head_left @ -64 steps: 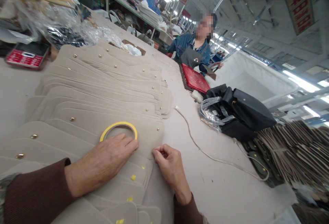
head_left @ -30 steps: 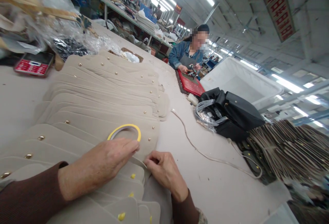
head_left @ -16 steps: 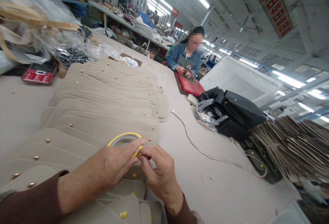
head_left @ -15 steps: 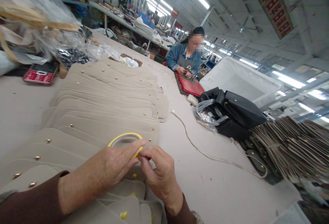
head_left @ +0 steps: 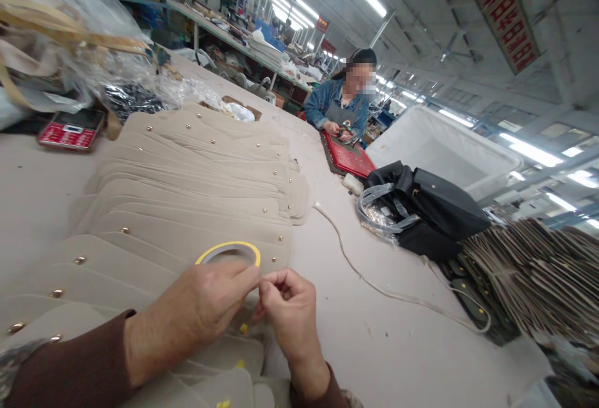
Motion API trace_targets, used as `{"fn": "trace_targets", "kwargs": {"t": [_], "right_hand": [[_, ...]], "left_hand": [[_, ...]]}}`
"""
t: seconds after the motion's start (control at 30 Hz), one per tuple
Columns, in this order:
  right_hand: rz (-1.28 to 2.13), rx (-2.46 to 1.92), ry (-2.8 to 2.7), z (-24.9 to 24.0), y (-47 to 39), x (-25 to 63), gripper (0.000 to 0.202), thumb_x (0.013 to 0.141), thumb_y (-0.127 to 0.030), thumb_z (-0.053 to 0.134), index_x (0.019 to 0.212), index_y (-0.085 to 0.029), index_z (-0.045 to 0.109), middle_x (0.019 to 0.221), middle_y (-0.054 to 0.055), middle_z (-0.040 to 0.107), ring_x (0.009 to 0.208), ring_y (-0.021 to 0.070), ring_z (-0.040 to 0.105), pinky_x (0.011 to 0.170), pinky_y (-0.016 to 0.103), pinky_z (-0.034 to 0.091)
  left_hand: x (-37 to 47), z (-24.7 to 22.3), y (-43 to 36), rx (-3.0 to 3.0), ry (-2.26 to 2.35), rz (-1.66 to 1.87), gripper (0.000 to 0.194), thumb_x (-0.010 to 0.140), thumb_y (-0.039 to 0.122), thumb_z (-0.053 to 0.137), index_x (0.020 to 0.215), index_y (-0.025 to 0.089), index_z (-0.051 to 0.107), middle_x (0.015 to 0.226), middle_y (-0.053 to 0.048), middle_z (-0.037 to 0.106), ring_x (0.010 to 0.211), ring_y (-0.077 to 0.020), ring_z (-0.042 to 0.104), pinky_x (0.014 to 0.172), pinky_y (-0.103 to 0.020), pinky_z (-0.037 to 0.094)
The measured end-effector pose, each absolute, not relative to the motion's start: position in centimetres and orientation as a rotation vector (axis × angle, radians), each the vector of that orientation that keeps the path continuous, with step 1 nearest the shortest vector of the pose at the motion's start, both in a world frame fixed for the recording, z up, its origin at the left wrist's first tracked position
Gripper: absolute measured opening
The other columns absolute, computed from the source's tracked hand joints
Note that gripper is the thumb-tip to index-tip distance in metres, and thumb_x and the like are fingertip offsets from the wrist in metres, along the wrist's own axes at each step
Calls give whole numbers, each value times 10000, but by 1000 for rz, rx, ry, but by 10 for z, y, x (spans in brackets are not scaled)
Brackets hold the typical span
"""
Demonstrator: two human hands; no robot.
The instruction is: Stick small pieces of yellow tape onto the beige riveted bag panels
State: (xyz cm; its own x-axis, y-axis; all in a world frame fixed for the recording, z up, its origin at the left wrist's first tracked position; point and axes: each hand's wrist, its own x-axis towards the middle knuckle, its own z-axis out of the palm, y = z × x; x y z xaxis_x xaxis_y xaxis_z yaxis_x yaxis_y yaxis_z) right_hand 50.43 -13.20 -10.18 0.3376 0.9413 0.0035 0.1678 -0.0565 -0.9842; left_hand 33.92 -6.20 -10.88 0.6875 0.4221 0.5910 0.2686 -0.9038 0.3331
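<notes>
My left hand (head_left: 208, 299) is closed around the near side of a roll of yellow tape (head_left: 228, 247), whose far rim shows above the knuckles. Close beside it, my right hand (head_left: 291, 311) is pinched at the tape's edge. Whatever sits between those fingertips is too small to make out. Below both hands lie overlapping beige panels (head_left: 187, 208) with brass-coloured snaps along their ends. Small yellow tape bits (head_left: 240, 364) stick to several of the nearest panels.
A white cord (head_left: 355, 267) runs across the table to the right. Beyond it are a black bag (head_left: 435, 202) and a stack of dark strips (head_left: 524, 277). A red calculator (head_left: 70, 130) lies at left. A co-worker (head_left: 341, 102) works at a red board (head_left: 349, 155).
My left fingers have curled in more over the tape roll. The right hand has shifted slightly down, and its fingers have closed tighter.
</notes>
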Motion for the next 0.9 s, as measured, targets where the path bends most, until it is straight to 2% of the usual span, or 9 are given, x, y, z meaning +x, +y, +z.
{"fn": "trace_targets", "kwargs": {"t": [0.07, 0.17, 0.23, 0.4, 0.5, 0.7, 0.8, 0.87, 0.9], "right_hand": [[1034, -1502, -842, -102, -125, 510, 219, 764, -394, 739, 703, -190, 687, 506, -12, 652, 419, 149, 600, 438, 238, 509], [1004, -1526, -673, -106, -114, 525, 318, 677, -470, 821, 678, -184, 681, 507, -21, 642, 418, 126, 579, 444, 224, 502], [973, -1557, -684, -110, -109, 535, 362, 655, -502, 853, 707, -170, 718, 541, -8, 667, 444, 122, 595, 463, 218, 508], [923, -1612, -819, -122, -105, 543, 365, 714, -513, 826, 764, -155, 776, 587, 12, 687, 494, 127, 609, 508, 233, 538], [877, -1648, -896, -128, -103, 541, 317, 767, -483, 768, 767, -166, 772, 589, 4, 672, 506, 133, 600, 505, 235, 532], [695, -1736, -1153, -132, -97, 543, 239, 863, -396, 657, 761, -203, 753, 594, 0, 652, 540, 159, 607, 477, 232, 474], [680, -1769, -1178, -132, -96, 545, 192, 872, -375, 677, 909, -204, 756, 576, -26, 635, 516, 163, 602, 447, 227, 453], [728, -1785, -1070, -133, -98, 548, 277, 845, -397, 742, 1042, -203, 712, 559, -57, 630, 461, 158, 577, 410, 224, 435], [766, -1778, -1002, -134, -100, 550, 313, 832, -419, 767, 1045, -204, 688, 559, -61, 635, 445, 155, 572, 402, 223, 436]], "left_hand": [[342, -111, -64, 2662, 558, 1073, 270, 1030, 46, 375, 912, 245, 515, 738, 36, 546, 603, -161, 524, 562, -309, 363], [342, -115, -65, 2659, 602, 1126, 271, 1044, 43, 375, 933, 245, 516, 749, 38, 530, 622, -173, 506, 586, -314, 369], [340, -119, -64, 2753, 648, 1034, 297, 1014, -10, 391, 946, 236, 542, 774, 25, 573, 659, -181, 549, 614, -314, 393], [340, -133, -58, 2938, 792, 697, 324, 888, -88, 517, 909, 223, 606, 831, -18, 671, 735, -231, 626, 631, -336, 434], [343, -136, -58, 2931, 813, 563, 306, 873, -78, 570, 910, 221, 628, 856, -27, 686, 751, -247, 638, 635, -352, 461], [344, -133, -58, 2888, 826, 475, 308, 878, -74, 559, 921, 215, 656, 888, -42, 695, 790, -271, 653, 667, -383, 515], [343, -132, -58, 2874, 858, 393, 313, 889, -71, 548, 932, 215, 669, 917, -49, 700, 803, -272, 649, 684, -387, 530], [343, -134, -58, 2864, 891, 361, 320, 894, -71, 539, 942, 213, 677, 937, -56, 701, 819, -273, 648, 699, -390, 535], [343, -135, -59, 2856, 905, 354, 325, 895, -72, 537, 955, 212, 682, 946, -58, 701, 826, -272, 647, 707, -391, 537]]}}
